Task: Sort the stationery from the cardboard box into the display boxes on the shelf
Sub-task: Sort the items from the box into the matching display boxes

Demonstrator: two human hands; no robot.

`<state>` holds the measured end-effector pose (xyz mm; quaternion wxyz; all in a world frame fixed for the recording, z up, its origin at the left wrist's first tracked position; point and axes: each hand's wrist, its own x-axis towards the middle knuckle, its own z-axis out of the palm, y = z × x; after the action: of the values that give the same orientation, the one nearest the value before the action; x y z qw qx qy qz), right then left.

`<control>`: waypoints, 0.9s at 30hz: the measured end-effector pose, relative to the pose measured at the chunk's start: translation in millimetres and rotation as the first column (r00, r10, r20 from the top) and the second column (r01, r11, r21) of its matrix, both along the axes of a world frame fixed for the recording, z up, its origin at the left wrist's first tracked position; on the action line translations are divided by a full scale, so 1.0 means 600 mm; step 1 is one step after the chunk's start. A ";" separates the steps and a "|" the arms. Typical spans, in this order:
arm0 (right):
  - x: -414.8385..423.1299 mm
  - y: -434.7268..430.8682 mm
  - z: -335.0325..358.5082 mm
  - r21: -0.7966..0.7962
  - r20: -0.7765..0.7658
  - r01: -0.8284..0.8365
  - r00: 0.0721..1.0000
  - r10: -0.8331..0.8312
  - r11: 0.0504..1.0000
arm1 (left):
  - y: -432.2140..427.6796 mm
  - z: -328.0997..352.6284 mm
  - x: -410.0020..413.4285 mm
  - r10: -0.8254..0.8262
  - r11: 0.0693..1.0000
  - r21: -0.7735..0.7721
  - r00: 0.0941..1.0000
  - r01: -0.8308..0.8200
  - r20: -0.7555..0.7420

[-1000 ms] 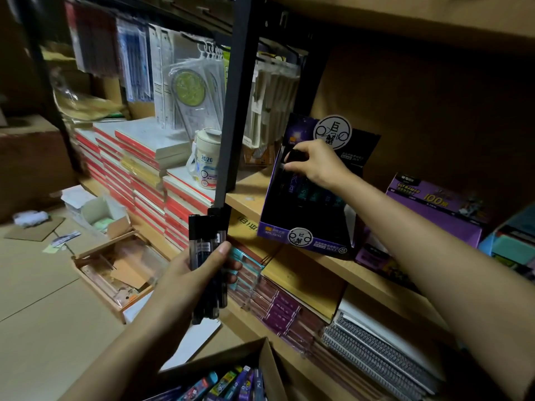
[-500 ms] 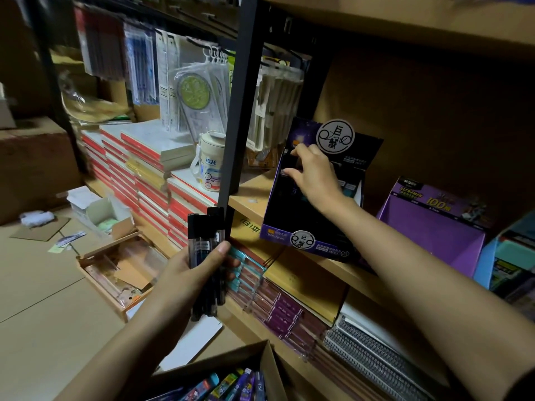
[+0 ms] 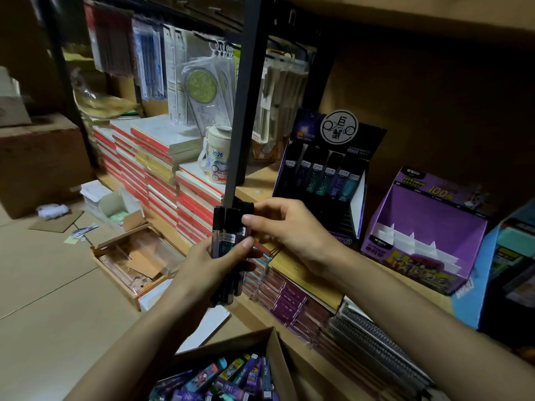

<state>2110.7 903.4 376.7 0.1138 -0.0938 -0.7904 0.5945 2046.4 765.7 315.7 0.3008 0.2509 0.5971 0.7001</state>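
At the centre of the frame the left hand [image 3: 208, 264] grips a bundle of slim dark packs [image 3: 223, 235] upright. The right hand [image 3: 289, 227] pinches the bundle's top

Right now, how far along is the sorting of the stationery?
Done: one row of packs stands in the dark display box. In hand: the left hand grips a bundle of dark packs, and the right hand pinches the top of one. Left: the purple display box shows bare dividers, and the cardboard box holds many items.
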 end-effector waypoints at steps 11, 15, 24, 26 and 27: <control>0.013 0.125 0.098 -0.012 -0.174 0.449 0.879 -0.444 0.894 | -0.008 0.003 -0.012 0.045 0.999 0.017 0.987 -0.048 0.151; -0.008 0.191 0.111 0.086 -0.243 0.605 0.783 -0.572 0.792 | -0.002 -0.003 -0.010 0.056 0.996 -0.078 0.993 -0.048 0.103; -0.047 0.212 0.056 0.317 -0.259 0.615 0.788 -0.558 0.722 | 0.001 0.000 -0.016 0.059 0.998 -0.028 0.963 -0.054 0.263; -0.050 0.208 0.051 0.332 -0.268 0.597 0.802 -0.534 0.731 | -0.004 0.003 -0.015 0.027 0.998 0.044 0.965 -0.040 0.259; -0.051 0.207 0.051 0.336 -0.275 0.590 0.807 -0.523 0.734 | -0.005 0.004 -0.015 0.015 0.997 0.074 0.968 -0.034 0.250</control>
<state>2080.2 1027.6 407.3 0.3675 -0.2525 -0.8191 0.3610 2037.3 762.8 318.1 0.3549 0.1650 0.5299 0.7524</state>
